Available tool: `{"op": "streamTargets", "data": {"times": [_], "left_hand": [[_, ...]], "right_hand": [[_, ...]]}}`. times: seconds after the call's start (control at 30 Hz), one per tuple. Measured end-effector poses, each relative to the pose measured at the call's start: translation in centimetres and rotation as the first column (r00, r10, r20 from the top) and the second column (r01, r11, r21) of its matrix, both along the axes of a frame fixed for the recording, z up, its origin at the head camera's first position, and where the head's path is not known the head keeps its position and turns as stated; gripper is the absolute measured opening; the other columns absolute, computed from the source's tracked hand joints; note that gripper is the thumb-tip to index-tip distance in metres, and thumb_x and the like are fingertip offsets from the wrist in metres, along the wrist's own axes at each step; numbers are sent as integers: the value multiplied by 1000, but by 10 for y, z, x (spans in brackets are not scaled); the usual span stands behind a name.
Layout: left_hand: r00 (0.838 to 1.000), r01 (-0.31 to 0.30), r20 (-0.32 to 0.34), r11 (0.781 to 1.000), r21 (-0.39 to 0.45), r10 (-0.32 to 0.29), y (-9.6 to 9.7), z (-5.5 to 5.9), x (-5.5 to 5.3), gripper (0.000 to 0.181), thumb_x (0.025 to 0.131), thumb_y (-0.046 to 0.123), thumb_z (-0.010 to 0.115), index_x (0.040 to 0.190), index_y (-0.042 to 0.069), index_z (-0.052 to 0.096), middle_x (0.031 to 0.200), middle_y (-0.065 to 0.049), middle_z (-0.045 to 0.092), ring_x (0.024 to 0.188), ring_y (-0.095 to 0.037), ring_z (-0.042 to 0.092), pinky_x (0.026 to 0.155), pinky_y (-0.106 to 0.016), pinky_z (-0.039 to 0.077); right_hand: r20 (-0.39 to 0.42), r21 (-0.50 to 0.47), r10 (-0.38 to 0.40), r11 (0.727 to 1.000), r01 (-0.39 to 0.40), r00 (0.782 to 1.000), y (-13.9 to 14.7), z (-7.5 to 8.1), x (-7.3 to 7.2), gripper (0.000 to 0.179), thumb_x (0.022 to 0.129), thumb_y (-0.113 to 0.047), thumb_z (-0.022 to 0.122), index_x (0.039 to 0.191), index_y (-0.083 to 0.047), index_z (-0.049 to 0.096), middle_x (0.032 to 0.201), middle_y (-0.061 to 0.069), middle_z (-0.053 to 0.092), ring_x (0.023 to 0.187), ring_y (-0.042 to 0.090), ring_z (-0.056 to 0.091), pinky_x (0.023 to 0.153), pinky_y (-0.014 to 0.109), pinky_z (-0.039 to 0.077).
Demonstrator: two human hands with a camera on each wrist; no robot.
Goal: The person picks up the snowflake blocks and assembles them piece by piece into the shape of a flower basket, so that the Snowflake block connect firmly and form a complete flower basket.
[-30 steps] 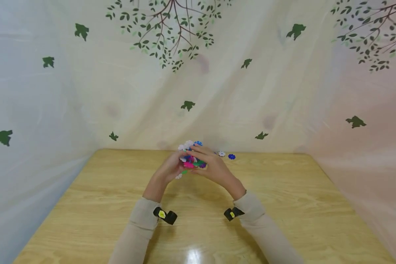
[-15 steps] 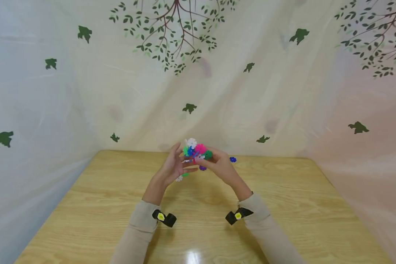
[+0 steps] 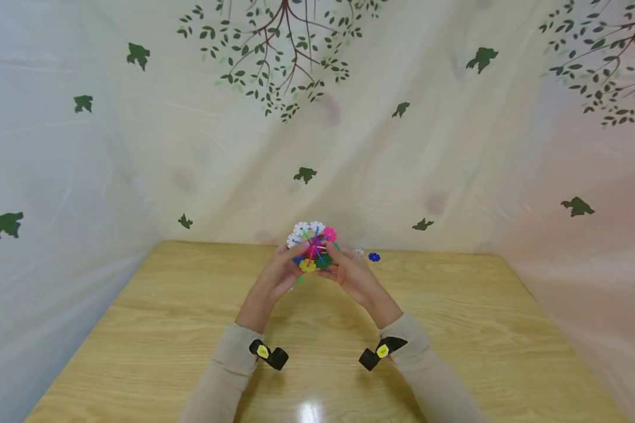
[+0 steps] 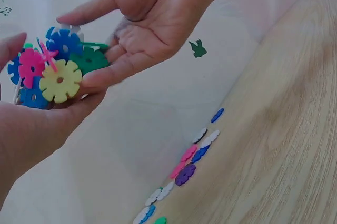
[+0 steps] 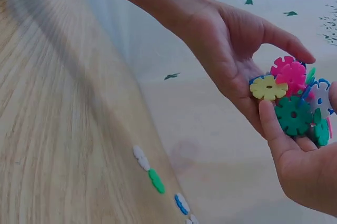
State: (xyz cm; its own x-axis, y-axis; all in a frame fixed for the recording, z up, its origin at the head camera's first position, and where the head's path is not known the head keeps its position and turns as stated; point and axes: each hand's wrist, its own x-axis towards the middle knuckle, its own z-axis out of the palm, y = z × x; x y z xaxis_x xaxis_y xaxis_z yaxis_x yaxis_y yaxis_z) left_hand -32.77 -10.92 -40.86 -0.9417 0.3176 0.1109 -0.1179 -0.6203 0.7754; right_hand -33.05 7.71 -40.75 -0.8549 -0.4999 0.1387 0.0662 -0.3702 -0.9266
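Note:
A ball-like cluster of interlocking flower discs [image 3: 314, 247], in white, pink, yellow, green and blue, is held up between both hands over the far part of the table. My left hand [image 3: 273, 276] grips its left side, the thumb over the near face. From the right, my right hand [image 3: 357, 279] holds it with the thumb on top and fingers beneath. The left wrist view shows a yellow disc [image 4: 61, 80] on the cluster's lower side, close to the right hand's fingers. A green disc [image 5: 293, 114] faces the right wrist camera.
Loose flower discs lie along the table's far edge, among them a dark blue disc [image 3: 374, 257] right of the hands and a purple disc [image 4: 185, 174]. A printed curtain [image 3: 233, 176] hangs close behind the wooden table [image 3: 455, 329].
The cluster has been turned about between the hands, bringing the yellow disc to the near side. Half a second ago the left hand's fingers were spread; now they grip it again.

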Motion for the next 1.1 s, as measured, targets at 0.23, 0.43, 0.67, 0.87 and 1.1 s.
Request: {"op": "streamTargets", "data": {"times": [0.23,0.43,0.67,0.87,1.1], "left_hand": [[993,-119,13,993,-23,119,5,-2,-1,33,102,0,49,133,10,52,115,4,67,110,-9,63,94,-23,54],[989,-136,49,991,-16,137,5,-2,-2,28,101,0,51,127,11,54,109,4,69,104,-8,65,89,-22,56],[989,-102,103,995,-18,104,3,-2,-2,22,103,6,51,123,13,54,103,4,69,93,-8,68,82,-22,59],[987,-98,128,995,-11,99,4,-3,-3,25,104,7,50,129,12,51,101,3,71,91,-9,71,77,-23,61],[980,-122,150,991,-50,129,-5,-2,-5,22,103,7,54,124,14,54,103,2,70,92,-11,71,80,-24,61]], "right_hand": [[89,69,-50,997,44,995,-1,-2,-1,38,108,-35,48,124,-3,62,100,0,76,93,17,74,93,34,60],[14,281,-131,952,121,991,2,-1,-3,54,105,-45,52,124,4,62,91,4,76,93,21,75,91,37,61],[-106,472,-212,849,236,972,5,1,-5,57,104,-49,53,115,6,66,88,13,74,75,18,73,84,46,63],[-151,548,-178,803,233,972,10,2,-7,62,105,-52,49,116,7,67,83,11,73,69,16,71,82,51,62],[-164,561,-213,783,269,963,25,6,-20,72,106,-57,42,111,11,65,89,19,75,73,23,73,71,36,63]]}}
